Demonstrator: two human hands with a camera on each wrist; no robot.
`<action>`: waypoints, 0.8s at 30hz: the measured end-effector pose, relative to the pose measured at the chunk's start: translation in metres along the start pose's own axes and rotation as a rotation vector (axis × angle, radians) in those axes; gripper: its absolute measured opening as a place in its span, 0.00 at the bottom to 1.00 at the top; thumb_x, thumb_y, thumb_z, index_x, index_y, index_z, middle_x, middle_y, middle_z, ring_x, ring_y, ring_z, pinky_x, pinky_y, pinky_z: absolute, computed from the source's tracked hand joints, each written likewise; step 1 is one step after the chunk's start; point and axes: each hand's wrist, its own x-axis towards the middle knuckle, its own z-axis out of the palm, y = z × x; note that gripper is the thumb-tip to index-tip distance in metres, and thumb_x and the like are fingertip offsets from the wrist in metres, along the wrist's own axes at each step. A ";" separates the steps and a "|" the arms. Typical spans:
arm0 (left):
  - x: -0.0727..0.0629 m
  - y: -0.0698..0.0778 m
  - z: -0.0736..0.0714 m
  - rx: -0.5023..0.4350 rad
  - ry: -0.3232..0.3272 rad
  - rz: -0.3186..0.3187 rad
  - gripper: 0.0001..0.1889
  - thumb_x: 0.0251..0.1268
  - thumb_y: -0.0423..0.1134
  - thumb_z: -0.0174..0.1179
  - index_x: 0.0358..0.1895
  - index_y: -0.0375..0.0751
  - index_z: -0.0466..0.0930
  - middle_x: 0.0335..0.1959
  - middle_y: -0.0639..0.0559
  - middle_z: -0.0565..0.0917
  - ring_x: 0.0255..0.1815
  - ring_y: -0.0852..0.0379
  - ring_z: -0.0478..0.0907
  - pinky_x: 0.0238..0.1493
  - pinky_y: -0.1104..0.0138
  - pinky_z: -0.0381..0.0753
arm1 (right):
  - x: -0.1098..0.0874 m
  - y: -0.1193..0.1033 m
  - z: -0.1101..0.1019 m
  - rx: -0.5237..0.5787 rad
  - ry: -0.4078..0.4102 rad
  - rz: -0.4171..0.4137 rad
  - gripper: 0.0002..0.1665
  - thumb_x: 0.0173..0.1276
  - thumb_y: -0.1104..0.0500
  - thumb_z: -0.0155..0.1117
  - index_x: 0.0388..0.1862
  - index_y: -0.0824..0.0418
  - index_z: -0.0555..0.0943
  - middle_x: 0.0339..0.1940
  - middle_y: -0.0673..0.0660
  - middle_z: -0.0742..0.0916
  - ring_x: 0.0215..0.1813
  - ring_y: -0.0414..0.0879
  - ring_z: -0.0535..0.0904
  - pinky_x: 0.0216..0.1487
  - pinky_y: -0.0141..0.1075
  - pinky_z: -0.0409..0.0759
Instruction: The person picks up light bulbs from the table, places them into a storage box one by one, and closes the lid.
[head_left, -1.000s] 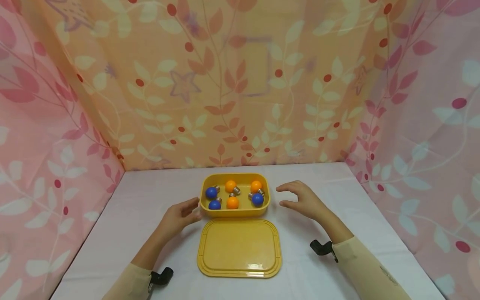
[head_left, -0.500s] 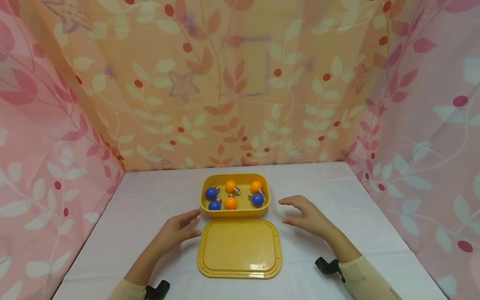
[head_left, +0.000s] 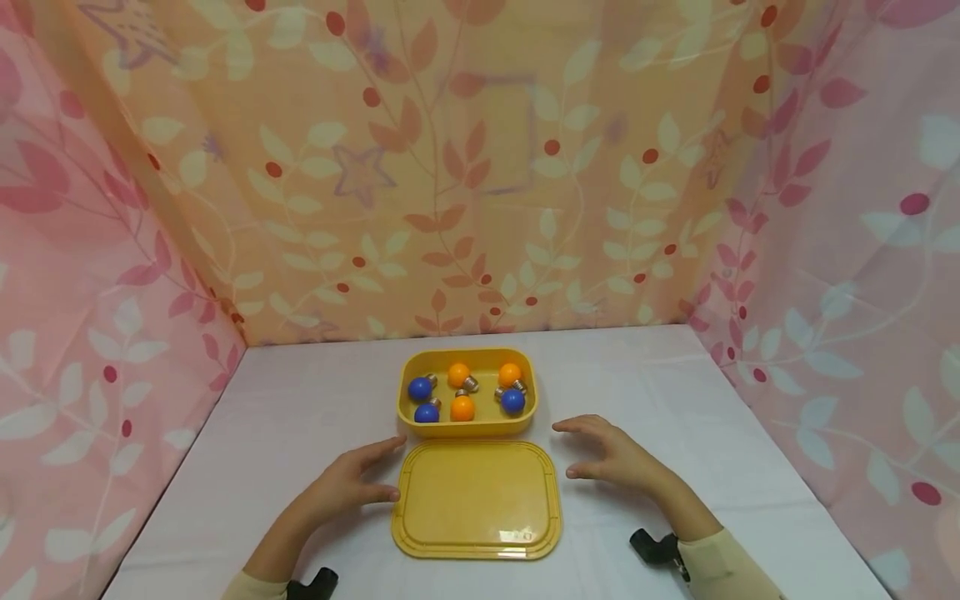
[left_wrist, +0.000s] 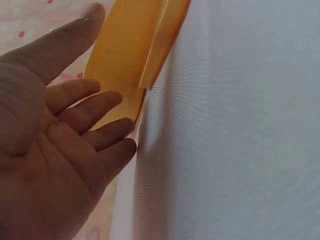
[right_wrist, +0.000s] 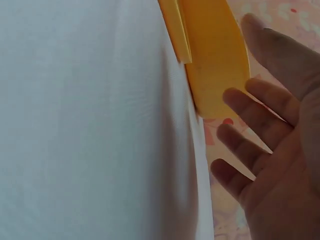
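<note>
A yellow lid (head_left: 476,500) lies flat on the table, just in front of a yellow plastic box (head_left: 472,428). Inside the box are blue bulbs (head_left: 420,388) and orange bulbs (head_left: 462,408) with silver screw bases. My left hand (head_left: 341,487) is at the lid's left edge, thumb tip right by the rim and fingers spread. To the right of the lid my right hand (head_left: 618,457) is held apart from it, thumb and fingers parted. Both wrist views show bare palms, with the left fingers (left_wrist: 112,100) and the right fingers (right_wrist: 255,112) extended and holding nothing.
A white cloth covers the table (head_left: 315,383). Patterned curtains (head_left: 480,167) close off the back and both sides. Black wrist cameras (head_left: 654,547) sit at the cuffs of both beige sleeves.
Both hands have moved back toward the body, from beside the box to beside the lid. One orange bulb shifted slightly in the box; the box and lid have stayed in place.
</note>
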 end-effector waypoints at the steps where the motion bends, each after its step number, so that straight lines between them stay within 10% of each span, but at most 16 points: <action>1: 0.000 -0.001 0.000 0.006 -0.008 0.006 0.45 0.54 0.54 0.77 0.77 0.49 0.69 0.78 0.48 0.68 0.81 0.40 0.59 0.78 0.40 0.56 | -0.001 0.000 0.001 0.009 -0.013 -0.004 0.41 0.58 0.47 0.81 0.69 0.53 0.78 0.67 0.47 0.82 0.70 0.51 0.74 0.71 0.58 0.72; 24: -0.008 -0.006 0.007 0.212 -0.151 0.072 0.64 0.40 0.63 0.79 0.83 0.50 0.54 0.84 0.47 0.53 0.85 0.39 0.46 0.79 0.36 0.48 | -0.012 -0.010 0.018 -0.086 -0.205 0.033 0.64 0.42 0.29 0.81 0.78 0.49 0.70 0.78 0.54 0.73 0.80 0.64 0.57 0.74 0.72 0.57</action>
